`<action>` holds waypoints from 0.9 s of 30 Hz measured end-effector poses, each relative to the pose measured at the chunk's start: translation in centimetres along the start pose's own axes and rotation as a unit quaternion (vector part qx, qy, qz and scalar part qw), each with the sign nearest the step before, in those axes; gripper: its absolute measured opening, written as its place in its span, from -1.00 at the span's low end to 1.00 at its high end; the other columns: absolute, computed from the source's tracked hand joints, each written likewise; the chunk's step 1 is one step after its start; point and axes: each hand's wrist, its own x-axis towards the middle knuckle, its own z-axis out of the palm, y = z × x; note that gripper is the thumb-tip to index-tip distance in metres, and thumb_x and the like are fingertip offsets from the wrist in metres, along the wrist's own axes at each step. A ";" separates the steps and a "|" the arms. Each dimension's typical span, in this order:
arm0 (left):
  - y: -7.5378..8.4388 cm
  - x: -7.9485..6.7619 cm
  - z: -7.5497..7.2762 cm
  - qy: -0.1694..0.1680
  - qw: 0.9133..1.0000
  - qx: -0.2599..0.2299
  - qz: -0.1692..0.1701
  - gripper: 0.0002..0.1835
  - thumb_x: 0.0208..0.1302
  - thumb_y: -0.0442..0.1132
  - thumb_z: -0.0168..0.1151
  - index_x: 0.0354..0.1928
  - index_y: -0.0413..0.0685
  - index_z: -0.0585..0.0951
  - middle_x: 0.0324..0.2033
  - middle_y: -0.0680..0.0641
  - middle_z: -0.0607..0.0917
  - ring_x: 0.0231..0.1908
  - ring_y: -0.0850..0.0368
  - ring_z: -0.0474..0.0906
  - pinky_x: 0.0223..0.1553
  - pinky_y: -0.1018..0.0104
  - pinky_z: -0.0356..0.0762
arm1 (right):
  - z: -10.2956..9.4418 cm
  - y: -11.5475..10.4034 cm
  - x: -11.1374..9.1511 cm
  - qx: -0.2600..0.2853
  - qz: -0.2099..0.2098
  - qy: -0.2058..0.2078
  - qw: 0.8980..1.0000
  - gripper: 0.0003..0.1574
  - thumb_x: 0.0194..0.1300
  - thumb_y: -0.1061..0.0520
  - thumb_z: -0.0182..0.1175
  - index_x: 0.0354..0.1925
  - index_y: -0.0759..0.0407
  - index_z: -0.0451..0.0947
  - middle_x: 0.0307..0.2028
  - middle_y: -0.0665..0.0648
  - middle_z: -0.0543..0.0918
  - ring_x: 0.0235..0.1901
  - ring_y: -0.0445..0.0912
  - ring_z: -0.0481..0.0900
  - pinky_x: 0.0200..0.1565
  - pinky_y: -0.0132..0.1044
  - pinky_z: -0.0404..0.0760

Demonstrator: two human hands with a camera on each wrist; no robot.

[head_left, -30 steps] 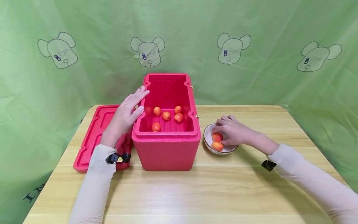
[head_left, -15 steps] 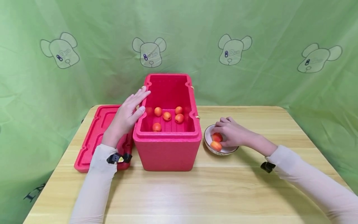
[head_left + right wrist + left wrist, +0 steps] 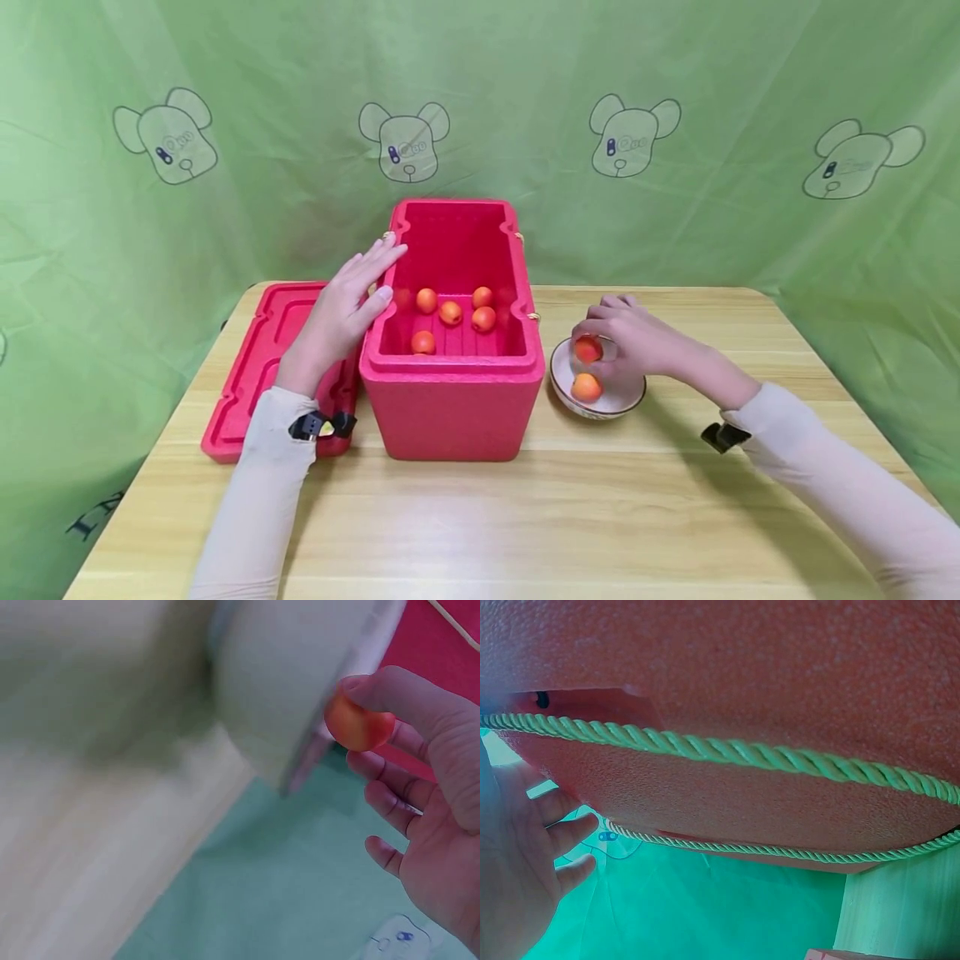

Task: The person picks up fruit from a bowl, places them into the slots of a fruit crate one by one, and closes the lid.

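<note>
A deep red foam box (image 3: 453, 417) stands uncovered in the middle of the table, with several small orange-red fruits (image 3: 450, 313) on its floor. My left hand (image 3: 341, 304) rests on the box's left rim, fingers extended; the left wrist view shows them beside the box wall. To the right, my right hand (image 3: 630, 337) is over a white bowl (image 3: 573, 402) with a dark rim. Its thumb and fingers pinch one orange-red fruit (image 3: 356, 724), seen just past the bowl's rim in the right wrist view. Another orange-red fruit (image 3: 587, 387) lies in the bowl.
The red lid (image 3: 247, 387) lies flat left of the box, partly beneath my left forearm. A twisted cord (image 3: 757, 754) runs along the box's outer side. A green curtain (image 3: 517, 92) hangs behind the wooden table (image 3: 480, 525).
My right hand has lifted slightly, raising the pinched fruit from the bowl and apart from the one left there. My left hand stays on the rim.
</note>
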 end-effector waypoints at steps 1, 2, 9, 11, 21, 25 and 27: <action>0.0 0.0 -0.1 0.000 1.000 0.000 0.000 -0.34 0.46 0.08 -0.03 0.57 0.25 0.25 0.60 0.06 0.17 0.61 0.12 0.03 0.60 -0.08 -0.08 | -0.5 0.0 0.3 0.001 -0.001 0.005 1.000 -0.54 -0.13 0.13 0.57 -0.16 0.10 0.73 -0.31 0.00 0.64 -0.23 -0.08 0.41 -0.10 -0.07 0.29; 0.0 0.0 -0.1 0.001 1.000 0.001 0.000 -0.34 0.46 0.08 -0.03 0.57 0.25 0.25 0.60 0.06 0.17 0.61 0.12 0.03 0.60 -0.08 -0.08 | -1.0 0.0 0.6 -0.001 -0.002 0.012 1.000 -0.52 -0.14 0.14 0.58 -0.15 0.10 0.73 -0.30 0.01 0.65 -0.23 -0.07 0.41 -0.09 -0.04 0.30; -0.1 -0.3 -0.3 0.003 1.000 0.003 -0.004 -0.34 0.45 0.06 -0.02 0.57 0.24 0.25 0.60 0.06 0.17 0.60 0.11 0.03 0.60 -0.09 -0.07 | -4.6 -0.3 2.8 -0.007 0.006 0.051 0.999 -0.49 -0.16 0.19 0.57 -0.12 0.10 0.71 -0.26 0.05 0.69 -0.22 -0.05 0.36 -0.05 0.03 0.28; -0.2 -0.3 -0.2 0.004 1.000 0.002 -0.003 -0.34 0.45 0.06 -0.02 0.57 0.24 0.25 0.59 0.05 0.18 0.60 0.11 0.04 0.60 -0.09 -0.06 | -5.7 -0.5 3.4 -0.008 0.009 0.062 0.998 -0.50 -0.14 0.19 0.57 -0.13 0.10 0.71 -0.27 0.04 0.69 -0.23 -0.06 0.34 -0.05 0.02 0.27; -0.3 -0.2 0.1 0.005 1.000 0.002 0.008 -0.35 0.47 0.07 -0.02 0.57 0.22 0.26 0.59 0.03 0.18 0.60 0.08 0.05 0.60 -0.09 -0.05 | -11.7 -2.1 6.8 -0.010 0.006 0.126 0.992 -0.54 -0.06 0.24 0.53 -0.10 0.14 0.69 -0.25 0.10 0.69 -0.19 -0.03 0.31 -0.06 -0.01 0.17; -0.3 0.0 0.1 0.001 1.000 0.001 0.006 -0.34 0.46 0.08 -0.01 0.57 0.22 0.25 0.59 0.04 0.18 0.60 0.09 0.04 0.60 -0.09 -0.05 | -13.7 -3.0 8.5 -0.006 -0.006 0.150 0.989 -0.53 -0.05 0.25 0.53 -0.09 0.15 0.70 -0.26 0.11 0.68 -0.17 -0.02 0.30 -0.07 0.00 0.15; -0.3 0.1 0.1 -0.001 1.000 0.000 0.005 -0.34 0.46 0.08 -0.01 0.57 0.22 0.25 0.59 0.04 0.18 0.60 0.10 0.04 0.60 -0.09 -0.05 | -14.5 -3.7 9.5 -0.004 -0.017 0.153 0.988 -0.53 -0.05 0.25 0.53 -0.09 0.15 0.70 -0.27 0.11 0.67 -0.17 -0.03 0.30 -0.05 0.01 0.16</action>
